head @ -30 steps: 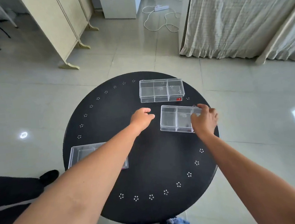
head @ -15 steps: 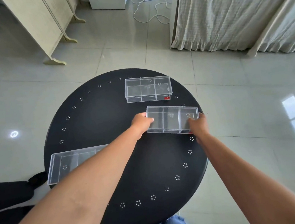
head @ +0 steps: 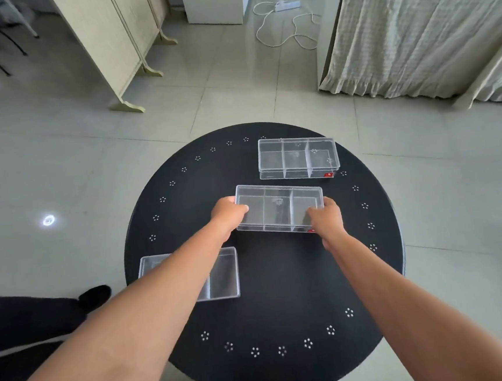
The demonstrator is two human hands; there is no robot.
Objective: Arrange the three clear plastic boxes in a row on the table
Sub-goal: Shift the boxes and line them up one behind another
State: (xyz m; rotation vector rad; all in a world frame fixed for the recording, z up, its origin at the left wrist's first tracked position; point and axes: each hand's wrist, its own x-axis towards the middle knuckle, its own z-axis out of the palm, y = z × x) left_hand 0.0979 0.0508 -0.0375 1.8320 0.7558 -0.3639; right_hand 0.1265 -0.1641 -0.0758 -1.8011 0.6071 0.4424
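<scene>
The left hand (head: 227, 215) and the right hand (head: 325, 218) are both gripping the middle box (head: 278, 207), one at each short end, fingers curled around it. A moment ago only the right hand was holding it; now the left hand is touching it too. The box is sitting straighter, near the middle of the round black table (head: 281, 278). The far box (head: 297, 158) is lying just behind it. The near box (head: 220, 273) is resting by the left edge, partly hidden under the left arm.
</scene>
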